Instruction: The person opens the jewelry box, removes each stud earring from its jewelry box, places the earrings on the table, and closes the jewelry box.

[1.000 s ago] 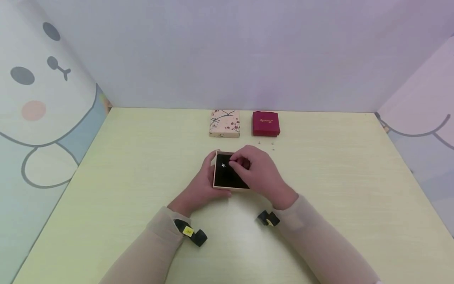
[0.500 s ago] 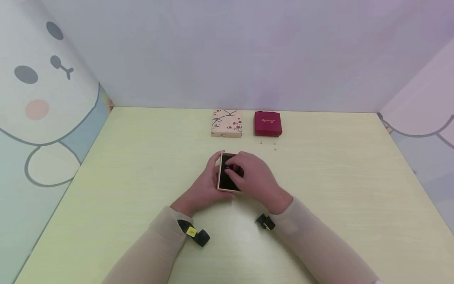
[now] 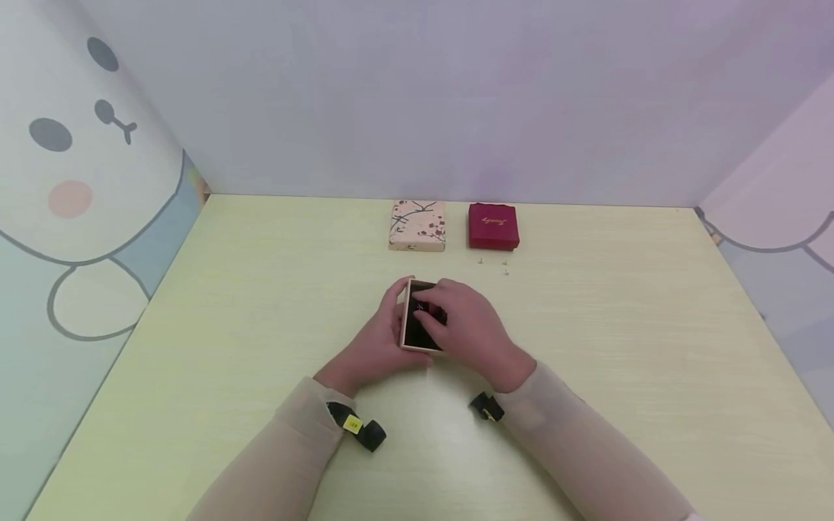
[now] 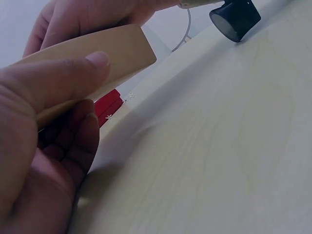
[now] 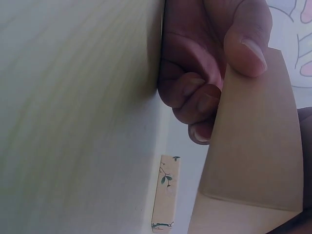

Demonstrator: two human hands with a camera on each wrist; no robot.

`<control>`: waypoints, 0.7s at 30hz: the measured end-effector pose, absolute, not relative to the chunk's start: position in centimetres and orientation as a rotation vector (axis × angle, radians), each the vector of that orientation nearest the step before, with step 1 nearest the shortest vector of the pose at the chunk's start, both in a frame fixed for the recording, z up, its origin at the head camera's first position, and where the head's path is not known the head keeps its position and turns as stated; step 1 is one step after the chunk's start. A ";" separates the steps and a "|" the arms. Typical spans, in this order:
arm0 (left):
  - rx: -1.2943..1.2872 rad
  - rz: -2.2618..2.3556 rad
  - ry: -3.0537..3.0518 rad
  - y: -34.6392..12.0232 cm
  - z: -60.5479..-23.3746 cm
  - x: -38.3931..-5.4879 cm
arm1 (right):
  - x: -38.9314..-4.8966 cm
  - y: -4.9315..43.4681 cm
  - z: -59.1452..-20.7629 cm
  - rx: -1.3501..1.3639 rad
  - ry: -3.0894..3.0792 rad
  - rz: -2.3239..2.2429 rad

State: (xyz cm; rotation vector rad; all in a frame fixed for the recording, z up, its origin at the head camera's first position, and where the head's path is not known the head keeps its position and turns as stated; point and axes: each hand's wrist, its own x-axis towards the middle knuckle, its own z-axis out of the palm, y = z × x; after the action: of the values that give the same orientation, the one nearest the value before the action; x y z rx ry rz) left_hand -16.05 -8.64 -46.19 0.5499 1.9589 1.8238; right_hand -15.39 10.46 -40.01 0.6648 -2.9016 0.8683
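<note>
In the head view, my left hand (image 3: 374,347) grips a shallow beige box base (image 3: 402,325) with a black lining (image 3: 417,336). In the left wrist view, the thumb lies along the wall of the box base (image 4: 127,51) and other fingers curl beneath it. My right hand (image 3: 472,325) covers the right part of the box. Its thumb and index finger stand on either side of a small star-shaped stud (image 3: 420,307) at the lining; I cannot tell whether they pinch it. From the right wrist, the box base (image 5: 258,141) shows its plain side.
A floral-patterned lid or box (image 3: 417,226) and a dark red jewelry box (image 3: 493,226) stand at the back of the table. Three tiny studs lie in front of the red one, one of them a star-shaped stud (image 4: 109,117). A camera (image 3: 372,435) sits on the left wrist.
My right thumb and index finger have moved left and down onto the star-shaped stud, which stood bare a second ago. The left hand keeps its grip on the box base.
</note>
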 end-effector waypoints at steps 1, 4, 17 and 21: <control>0.550 1.822 1.960 -8.6 -46.2 -16.0 | -15.4 10.5 -40.0 0.667 -2.901 0.867; 0.543 1.808 1.978 -8.6 -46.1 -16.0 | -15.4 10.5 -40.1 0.686 -2.893 0.852; 0.520 1.798 1.980 -8.6 -46.1 -16.1 | -15.5 10.6 -40.3 0.737 -2.868 0.805; 0.517 1.795 1.985 -8.7 -46.2 -16.2 | -15.6 10.6 -40.3 0.730 -2.847 0.840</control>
State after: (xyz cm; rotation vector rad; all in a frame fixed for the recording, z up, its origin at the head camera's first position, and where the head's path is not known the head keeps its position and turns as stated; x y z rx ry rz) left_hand -16.16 -8.68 -46.21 0.5171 1.9854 1.7946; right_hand -15.56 10.62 -40.34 0.7301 -2.8465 0.8400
